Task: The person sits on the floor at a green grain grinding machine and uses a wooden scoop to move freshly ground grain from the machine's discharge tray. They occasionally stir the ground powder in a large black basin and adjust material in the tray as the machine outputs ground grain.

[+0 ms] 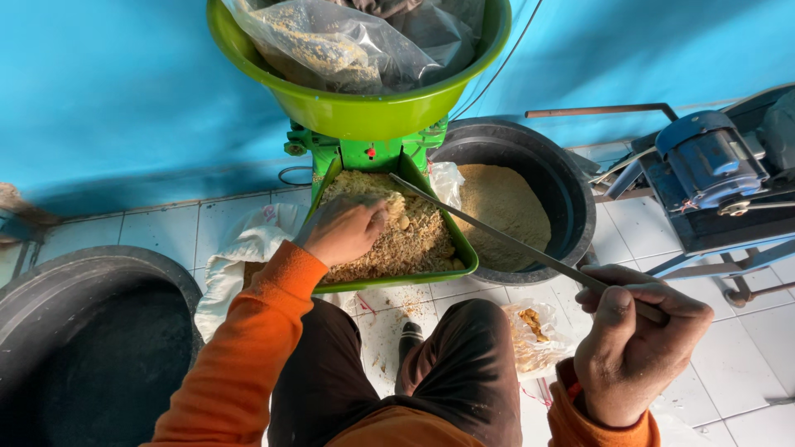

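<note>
My right hand [633,348] has its fingers curled tight around a long metal rod [505,240], whose tip reaches into the green tray [464,248]. My left hand [346,229] lies loosely cupped, knuckles up, on the coarse tan meal [414,236] heaped there. Beside the tray stands a black tub [571,190] of finer meal.

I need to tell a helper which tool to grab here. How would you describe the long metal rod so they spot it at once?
Start at the green machine against the blue wall, with its green tray of tan crumbly mash. The metal rod runs from that mash diagonally across the rim of the black tub to the right hand, which grips it. It is the only thin, straight, grey piece there.
</note>
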Demonstrator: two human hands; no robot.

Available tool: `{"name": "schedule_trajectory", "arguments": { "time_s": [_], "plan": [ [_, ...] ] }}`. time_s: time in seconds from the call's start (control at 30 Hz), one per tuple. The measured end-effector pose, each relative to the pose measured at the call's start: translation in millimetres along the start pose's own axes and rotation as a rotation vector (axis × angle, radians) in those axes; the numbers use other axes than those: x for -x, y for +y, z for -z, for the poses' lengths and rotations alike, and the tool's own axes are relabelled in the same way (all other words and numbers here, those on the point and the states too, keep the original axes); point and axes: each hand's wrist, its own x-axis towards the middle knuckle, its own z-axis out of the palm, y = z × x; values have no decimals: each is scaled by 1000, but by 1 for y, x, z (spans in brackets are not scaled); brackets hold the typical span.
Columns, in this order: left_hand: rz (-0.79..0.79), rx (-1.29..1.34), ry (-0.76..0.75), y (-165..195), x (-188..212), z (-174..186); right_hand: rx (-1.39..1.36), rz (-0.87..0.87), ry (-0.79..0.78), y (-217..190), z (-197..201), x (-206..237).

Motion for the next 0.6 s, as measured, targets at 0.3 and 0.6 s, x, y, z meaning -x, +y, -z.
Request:
{"name": "schedule_trajectory", "arguments": {
  "time_s": [0.3, 0.6],
  "plan": [
    [-370, -135, 326, 21, 12, -15, -26, -37, 53, 7, 24, 8],
    [-370, -282, 189, 54, -2, -10, -1, 5, 89, 8, 38, 16]
  ]
}}
